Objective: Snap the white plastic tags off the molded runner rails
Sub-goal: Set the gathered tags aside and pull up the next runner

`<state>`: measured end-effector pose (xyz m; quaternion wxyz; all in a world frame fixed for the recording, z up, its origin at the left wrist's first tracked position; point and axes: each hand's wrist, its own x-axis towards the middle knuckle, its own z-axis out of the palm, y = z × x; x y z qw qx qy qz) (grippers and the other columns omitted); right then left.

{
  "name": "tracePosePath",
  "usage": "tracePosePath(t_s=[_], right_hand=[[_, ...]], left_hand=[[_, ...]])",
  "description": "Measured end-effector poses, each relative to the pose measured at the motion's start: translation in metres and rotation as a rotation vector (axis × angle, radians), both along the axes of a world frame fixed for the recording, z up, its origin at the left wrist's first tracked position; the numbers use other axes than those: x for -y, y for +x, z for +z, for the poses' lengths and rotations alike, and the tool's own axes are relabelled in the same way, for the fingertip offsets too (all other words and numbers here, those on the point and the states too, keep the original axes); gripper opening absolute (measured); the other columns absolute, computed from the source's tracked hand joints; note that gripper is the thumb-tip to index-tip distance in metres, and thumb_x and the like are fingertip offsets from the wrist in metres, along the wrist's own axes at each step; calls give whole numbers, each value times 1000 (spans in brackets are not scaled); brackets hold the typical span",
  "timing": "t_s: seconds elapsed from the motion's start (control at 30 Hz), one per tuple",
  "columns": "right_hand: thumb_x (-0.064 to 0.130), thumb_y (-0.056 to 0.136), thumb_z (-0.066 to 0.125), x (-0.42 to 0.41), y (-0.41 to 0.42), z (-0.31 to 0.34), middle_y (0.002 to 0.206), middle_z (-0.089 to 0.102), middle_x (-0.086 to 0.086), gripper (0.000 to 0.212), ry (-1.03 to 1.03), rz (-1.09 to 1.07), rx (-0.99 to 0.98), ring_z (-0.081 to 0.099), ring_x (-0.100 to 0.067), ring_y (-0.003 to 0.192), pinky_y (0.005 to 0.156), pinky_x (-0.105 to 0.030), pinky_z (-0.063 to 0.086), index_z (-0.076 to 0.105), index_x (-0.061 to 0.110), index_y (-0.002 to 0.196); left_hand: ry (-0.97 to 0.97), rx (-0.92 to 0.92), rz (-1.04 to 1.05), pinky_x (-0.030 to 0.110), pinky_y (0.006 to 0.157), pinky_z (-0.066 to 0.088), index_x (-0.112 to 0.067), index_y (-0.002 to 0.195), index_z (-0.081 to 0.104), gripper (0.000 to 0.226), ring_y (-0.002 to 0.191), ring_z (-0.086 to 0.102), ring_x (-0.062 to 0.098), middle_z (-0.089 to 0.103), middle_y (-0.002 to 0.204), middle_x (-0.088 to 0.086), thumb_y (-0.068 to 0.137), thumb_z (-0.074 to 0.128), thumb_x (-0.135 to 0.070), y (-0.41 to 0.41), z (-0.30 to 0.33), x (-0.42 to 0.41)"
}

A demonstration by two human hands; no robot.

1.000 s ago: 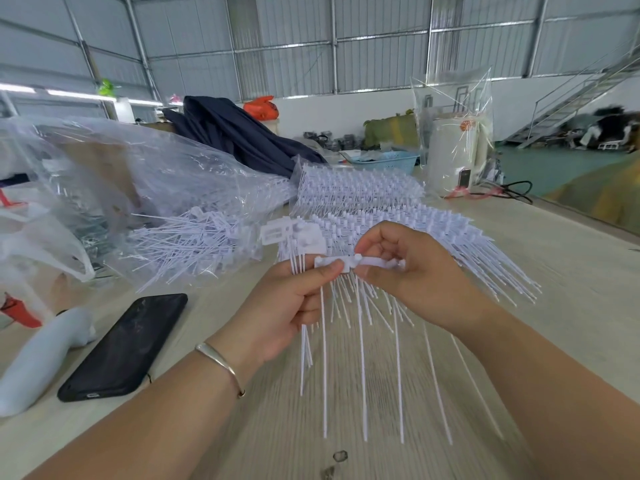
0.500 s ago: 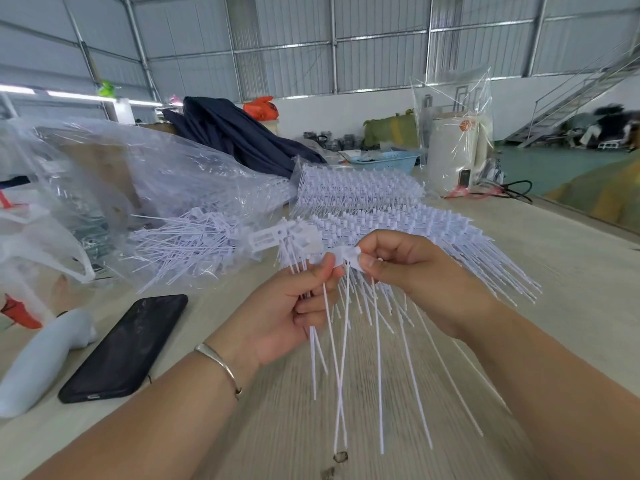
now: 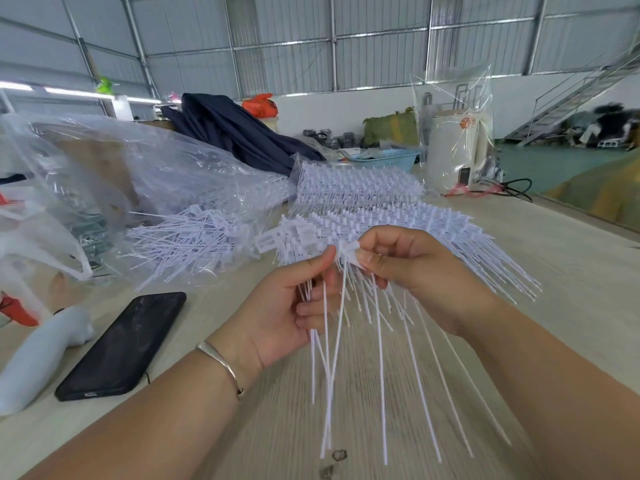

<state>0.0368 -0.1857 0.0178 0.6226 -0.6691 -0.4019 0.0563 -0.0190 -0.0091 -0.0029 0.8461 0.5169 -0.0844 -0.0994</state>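
My left hand grips a small bundle of loose white tags, their thin tails hanging down toward the table. My right hand pinches the short white runner rail just beside my left thumb; a few tags still hang from it. Behind my hands lies a large stack of white runner rails with tags attached, their tails fanning out to the right.
A clear plastic bag with loose tags spilling from its mouth lies at left. A black phone and a white object lie at front left. Dark cloth, a blue basket and a wrapped white container stand behind.
The rail was held level between both hands with tags hanging in a row. My right hand has turned and drawn it toward my left thumb, and the tags have gathered into my left hand.
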Motion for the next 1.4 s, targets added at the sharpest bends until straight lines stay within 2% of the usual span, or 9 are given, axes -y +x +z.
tracePosePath(t_s=[0.17, 0.47, 0.6, 0.73, 0.83, 1.0, 1.13, 1.3, 1.4], right_hand=[[3, 87, 63, 3, 5, -1, 62, 53, -8, 13, 16, -133, -42, 44, -11, 53, 51, -18, 37, 68, 6, 77], [-2, 81, 66, 7, 8, 1, 55, 57, -1, 18, -43, -99, -144, 44, -6, 48, 46, -12, 35, 76, 10, 72], [-5, 80, 61, 14, 10, 4, 66, 60, -20, 26, -68, -81, -129, 42, -9, 50, 45, -14, 32, 77, 12, 68], [-6, 83, 56, 21, 18, 7, 52, 50, -10, 28, 12, -136, -166, 37, -8, 44, 45, -16, 31, 73, 10, 68], [-9, 83, 48, 19, 16, 7, 63, 46, -15, 25, 44, -160, -192, 39, -11, 47, 47, -18, 33, 66, 4, 73], [-6, 84, 57, 13, 11, 5, 66, 59, -10, 14, -77, -241, -59, 47, -16, 56, 59, -24, 38, 66, 4, 87], [-3, 82, 67, 9, 6, 5, 69, 61, 0, 15, -72, -237, 31, 53, -11, 59, 60, -22, 44, 71, 9, 89], [4, 84, 70, 4, 1, 2, 82, 73, -2, 14, -108, -231, 154, 66, -12, 72, 70, -25, 51, 74, 14, 93], [14, 87, 69, 3, -2, 0, 85, 72, 3, 14, -186, -251, 311, 64, -4, 75, 73, -17, 48, 73, 19, 99]], left_hand=[[108, 73, 227, 14, 33, 15, -13, 72, 68, 18, 39, 25, 3, 52, 60, -3, 81, 66, -28, 2, 2, 0], [353, 101, 240, 15, 35, 18, -13, 63, 70, 19, 38, 18, 5, 25, 44, -10, 76, 66, -26, 0, 3, -4], [329, 45, 228, 20, 39, 8, -16, 48, 34, 37, 37, 13, 7, 15, 45, -7, 68, 65, -23, -1, 5, -9], [211, 56, 214, 20, 41, 10, -22, 55, 38, 38, 42, 16, 6, 13, 56, -5, 72, 69, -8, -1, 4, -15], [289, 108, 236, 20, 44, 15, -23, 60, 35, 42, 47, 20, 8, 23, 57, -5, 73, 70, -2, 0, 1, -10], [230, 44, 289, 17, 43, 30, -19, 67, 43, 31, 51, 38, 10, 37, 58, -3, 87, 62, -32, 1, 1, -5], [305, 29, 338, 15, 33, 20, -17, 76, 51, 39, 41, 20, 6, 24, 54, -7, 90, 47, -54, 0, 4, -3], [418, 124, 365, 15, 36, 21, -22, 77, 63, 27, 41, 20, 6, 25, 53, -11, 67, 75, -44, -5, 2, 6], [461, 148, 411, 16, 38, 21, -30, 66, 73, 11, 41, 21, 5, 26, 51, -12, 77, 75, -30, -5, 1, 9]])
